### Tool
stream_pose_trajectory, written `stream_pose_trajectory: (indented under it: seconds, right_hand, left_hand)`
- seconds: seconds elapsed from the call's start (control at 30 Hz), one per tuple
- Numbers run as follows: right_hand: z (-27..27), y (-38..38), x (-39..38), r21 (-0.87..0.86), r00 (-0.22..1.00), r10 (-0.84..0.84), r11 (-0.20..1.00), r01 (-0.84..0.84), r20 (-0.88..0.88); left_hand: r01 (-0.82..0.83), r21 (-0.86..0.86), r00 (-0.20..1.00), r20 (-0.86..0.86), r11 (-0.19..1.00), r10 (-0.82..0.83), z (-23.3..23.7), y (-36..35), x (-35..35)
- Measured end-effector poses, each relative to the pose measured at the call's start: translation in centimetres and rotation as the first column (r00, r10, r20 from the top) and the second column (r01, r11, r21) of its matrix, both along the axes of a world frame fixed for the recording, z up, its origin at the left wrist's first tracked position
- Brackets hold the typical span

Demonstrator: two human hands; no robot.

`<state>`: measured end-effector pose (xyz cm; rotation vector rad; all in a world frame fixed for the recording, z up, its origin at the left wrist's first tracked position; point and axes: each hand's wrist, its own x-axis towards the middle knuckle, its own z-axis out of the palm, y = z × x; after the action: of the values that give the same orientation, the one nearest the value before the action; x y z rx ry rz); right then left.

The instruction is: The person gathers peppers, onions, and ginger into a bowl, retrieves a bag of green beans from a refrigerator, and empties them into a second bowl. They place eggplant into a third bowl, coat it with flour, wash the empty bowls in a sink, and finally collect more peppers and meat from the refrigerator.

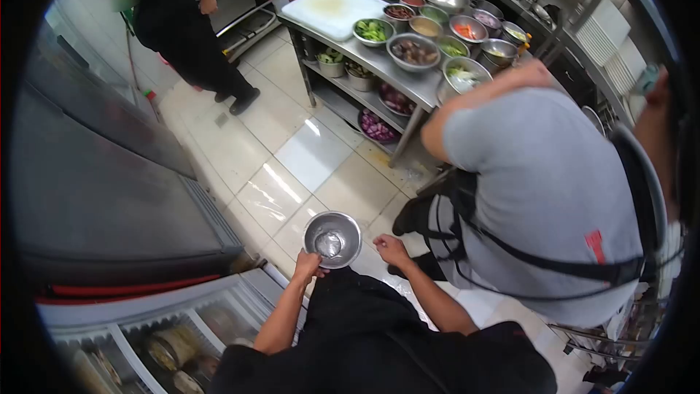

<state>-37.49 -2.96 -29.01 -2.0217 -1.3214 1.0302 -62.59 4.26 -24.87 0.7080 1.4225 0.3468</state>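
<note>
A round steel bowl (332,239) is held in front of my body, over the tiled floor. My left hand (310,265) grips its lower left rim, fingers closed on the edge. Something shiny and clear, perhaps a little liquid or reflection, shows at the bowl's bottom. To the right of the bowl, apart from it, my right hand (392,249) has its fingers curled together; whether anything small is between them I cannot make out.
A co-worker in a grey shirt (539,182) leans close on my right, beside a steel table (357,55) with many food bowls and a white cutting board (335,11). Another person (168,14) stands at upper left. An open chest with food containers (175,348) is at lower left.
</note>
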Motion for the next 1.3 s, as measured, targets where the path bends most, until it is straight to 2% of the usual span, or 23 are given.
stream_pose_trajectory:
  seconds: [0.03,0.1,0.17,0.23,0.27,0.37,0.4,0.5,0.57,0.63,0.7,0.77,0.8,0.83,0.93,1.03,1.3]
  right_hand:
    - [-0.1,4.2,-1.1,-0.006,0.998,0.052,0.999,-0.052,0.023]
    - [0.7,10.8,-2.8,0.044,0.993,0.118,0.992,-0.117,-0.01]
    - [0.5,16.3,-4.2,0.085,0.996,0.083,0.993,-0.086,0.041]
    - [1.3,20.2,-4.5,0.137,0.997,0.019,0.99,-0.029,0.071]
    - [1.3,21.8,-4.3,0.171,0.994,-0.013,0.985,-0.006,0.111]
    - [1.3,26.0,-1.3,0.184,0.971,-0.081,0.982,0.039,0.226]
    - [0.7,27.7,0.0,0.241,0.96,-0.114,0.969,0.05,0.257]
    - [-1.1,34.4,5.0,0.384,0.902,-0.203,0.922,0.046,0.38]
    - [-1.7,40.0,8.3,0.53,0.898,-0.235,0.848,0.003,0.371]
    - [-3.1,46.6,11.7,0.54,0.85,-0.268,0.841,-0.022,0.452]
    - [-3.8,52.7,14.6,0.373,0.9,-0.236,0.923,0.091,0.365]
    - [-5.5,58.1,17.5,0.212,0.772,-0.167,0.976,0.043,0.613]
    - [-9.7,61.4,20.1,0.488,0.764,-0.28,0.871,-0.051,0.581]
    - [-14.3,63.3,22.2,0.715,0.766,-0.38,0.685,-0.144,0.518]
    - [-11.1,65.8,21.3,0.401,0.685,-0.155,0.891,-0.215,0.712]
    - [-10.7,66.5,20.8,0.268,0.598,-0.057,0.925,-0.271,0.799]
    - [-9.8,66.8,21.0,0.113,0.495,0.068,0.939,-0.326,0.866]
  left_hand:
    - [0.005,0.017,1.0,0.013,1.0,-0.006,-0.3,1.8,-1.1]
    - [-0.149,-0.002,0.988,0.042,0.989,0.149,1.3,3.4,-2.9]
    - [-0.191,0.023,0.982,0.015,0.981,0.19,1.0,4.7,-4.6]
    - [-0.26,-0.033,0.965,0.032,0.965,0.261,1.0,5.9,-5.5]
    - [-0.269,-0.034,0.959,0.078,0.962,0.271,-0.9,6.7,-6.1]
    - [-0.302,-0.179,0.939,0.115,0.936,0.325,-3.6,8.1,-6.2]
    - [-0.338,-0.195,0.923,0.121,0.921,0.365,-3.6,8.5,-5.7]
    - [-0.304,-0.241,0.93,0.136,0.922,0.342,-6.3,10.1,-4.1]
    - [-0.301,-0.259,0.934,0.113,0.918,0.339,-5.8,12.0,-2.1]
    - [-0.261,-0.204,0.951,0.114,0.944,0.288,-6.8,13.9,-0.6]
    - [-0.254,-0.213,0.958,0.078,0.943,0.276,-7.0,16.4,1.2]
    - [-0.259,-0.11,0.961,0.066,0.96,0.267,-8.8,19.1,3.4]
    - [-0.278,-0.079,0.955,0.082,0.957,0.284,-9.6,20.5,4.2]
    - [-0.277,-0.104,0.957,0.065,0.955,0.284,-10.2,22.2,5.0]
    - [-0.296,-0.02,0.953,0.063,0.955,0.297,-12.2,27.4,7.0]
    - [-0.269,-0.009,0.957,0.114,0.963,0.268,-14.6,33.3,9.1]
    - [-0.237,0.187,0.967,0.143,0.953,0.213,-12.3,47.2,15.1]
